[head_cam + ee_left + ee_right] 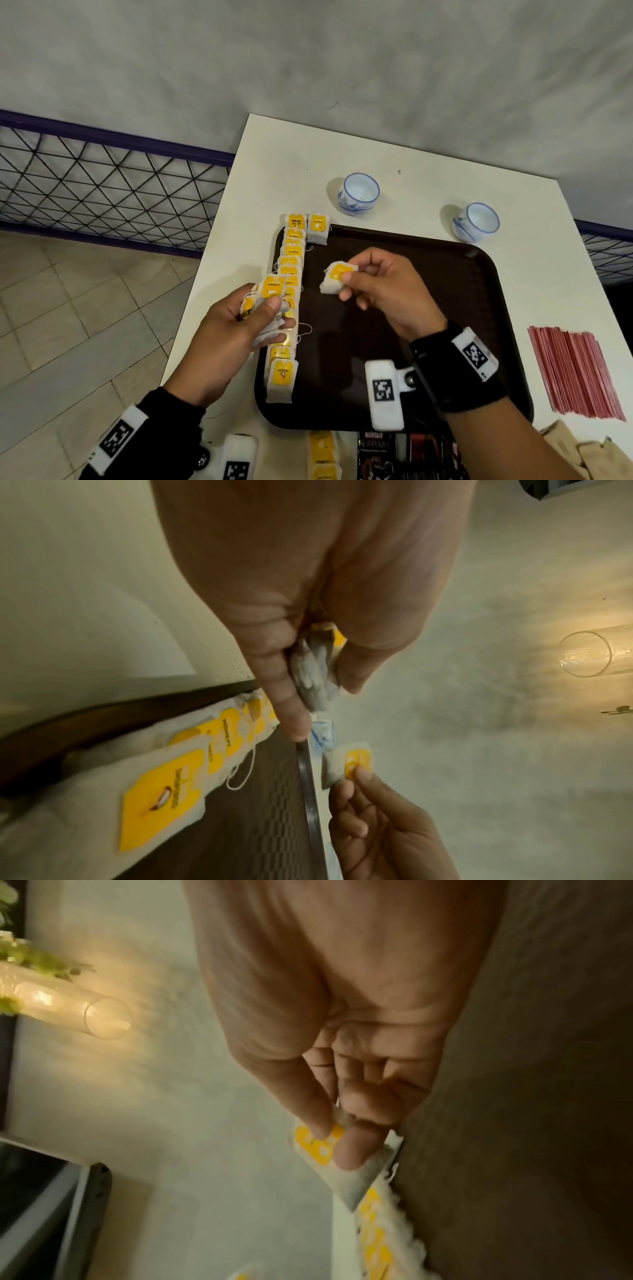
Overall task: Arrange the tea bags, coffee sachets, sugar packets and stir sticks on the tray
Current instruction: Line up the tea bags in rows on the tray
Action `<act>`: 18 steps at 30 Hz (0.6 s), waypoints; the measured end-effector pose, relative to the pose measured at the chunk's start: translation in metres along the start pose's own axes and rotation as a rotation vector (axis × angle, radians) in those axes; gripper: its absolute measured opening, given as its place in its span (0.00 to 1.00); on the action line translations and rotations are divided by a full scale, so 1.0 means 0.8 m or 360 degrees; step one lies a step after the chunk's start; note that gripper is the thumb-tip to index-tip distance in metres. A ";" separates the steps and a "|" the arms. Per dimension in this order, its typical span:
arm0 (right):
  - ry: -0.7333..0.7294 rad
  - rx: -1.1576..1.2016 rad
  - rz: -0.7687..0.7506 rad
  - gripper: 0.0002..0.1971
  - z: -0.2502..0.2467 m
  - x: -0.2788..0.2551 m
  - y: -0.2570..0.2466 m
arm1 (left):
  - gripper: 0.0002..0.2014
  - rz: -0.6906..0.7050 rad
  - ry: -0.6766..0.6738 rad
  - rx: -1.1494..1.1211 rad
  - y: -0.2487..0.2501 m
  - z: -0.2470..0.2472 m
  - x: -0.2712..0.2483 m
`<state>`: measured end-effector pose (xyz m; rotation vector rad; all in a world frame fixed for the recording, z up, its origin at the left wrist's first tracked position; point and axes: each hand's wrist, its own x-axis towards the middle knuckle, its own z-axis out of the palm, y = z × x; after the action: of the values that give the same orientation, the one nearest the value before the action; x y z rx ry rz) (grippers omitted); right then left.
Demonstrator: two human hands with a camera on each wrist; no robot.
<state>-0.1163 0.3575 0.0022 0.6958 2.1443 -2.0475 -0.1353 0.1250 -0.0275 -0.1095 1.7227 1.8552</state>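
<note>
While the left hand [236, 325] grips a small stack of tea bags [270, 294] over the tray's left edge, the right hand [380, 287] pinches one single tea bag [337, 277] between thumb and fingertips, held above the dark tray [445, 274], not yet set down. Both grips closed on tea bags.

Step in hand, by my read: tea-bag stage. A column of tea bags [289, 308] already runs along the tray's left side, near to far, overlapping. One more tea bag [318, 228] sits at the far left corner, just right of the column's far end, looks like the start of a second column.

Next move likely calls for lowering the single bag just near that corner bag, label up, aligned with it, then feeding another from the left stack. Strings could snag.

Not yet on tray: red stir sticks [575, 373] on the bench [394, 144] right of the tray, coffee sachets [376, 452] at near edge, brown packets [582, 448] near right, probably sugar. Two cups [359, 192] on the far side.
</note>
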 end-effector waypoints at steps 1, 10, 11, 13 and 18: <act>0.0014 -0.0048 0.0005 0.05 -0.004 0.008 -0.001 | 0.12 -0.0004 0.0009 0.0010 0.000 -0.002 0.000; -0.0024 -0.0218 0.0175 0.05 0.002 0.083 0.000 | 0.13 -0.0052 0.0016 0.0045 -0.002 -0.003 0.001; -0.0023 -0.0193 0.0202 0.05 0.005 0.089 0.000 | 0.13 -0.0056 0.0022 0.0044 -0.002 -0.005 0.001; -0.0020 -0.0147 0.0243 0.04 0.009 0.098 0.001 | 0.12 -0.0061 0.0036 0.0040 -0.002 -0.007 0.001; 0.0048 -0.0173 0.0208 0.05 0.018 0.112 0.007 | 0.12 -0.0068 0.0040 0.0041 -0.003 -0.011 0.000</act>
<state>-0.1973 0.3664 -0.0376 0.8328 2.1450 -1.8528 -0.1374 0.1166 -0.0311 -0.1589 1.7475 1.8075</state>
